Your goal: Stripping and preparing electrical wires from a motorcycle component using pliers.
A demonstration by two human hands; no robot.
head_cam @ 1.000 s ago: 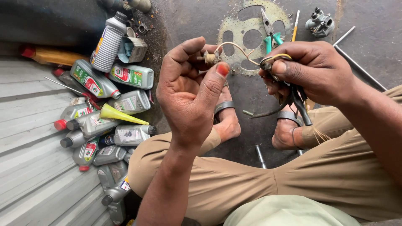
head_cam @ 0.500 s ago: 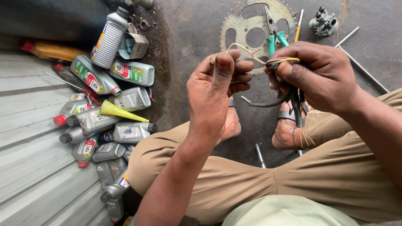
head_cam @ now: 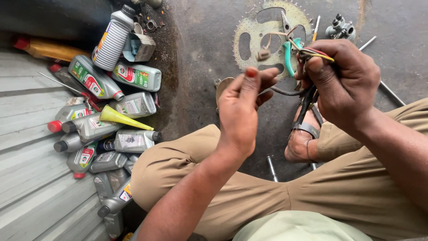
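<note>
- Right hand (head_cam: pixel 345 82) is clenched around a bundle of thin coloured wires w/ black sleeve (head_cam: pixel 312 56); wire ends (yellow, red) stick out to the right above the fingers, black part hangs down under the hand.
- Left hand (head_cam: pixel 243 109) is raised just left of the bundle, fingers bent together, thumb w/ red nail up. It touches a dark wire at the fingertips; if it really grips it, I cannot tell.
- A small beige plug on a thin wire (head_cam: pixel 263 54) hangs from the bundle, far side of left hand.
- Behind the hands, on the dark floor: a round toothed metal sprocket (head_cam: pixel 249 33), pliers w/ green handles (head_cam: pixel 290 53) on it.
- Far right: small grey metal carburettor part (head_cam: pixel 339 27), thin metal rod (head_cam: pixel 392 93).
- Left side: heap of grey plastic oil bottles (head_cam: pixel 133 76), yellow plastic funnel (head_cam: pixel 118 117) lying on them.
- Person sits in khaki trousers (head_cam: pixel 356 187), foot in sandal (head_cam: pixel 305 138) under the right hand.
</note>
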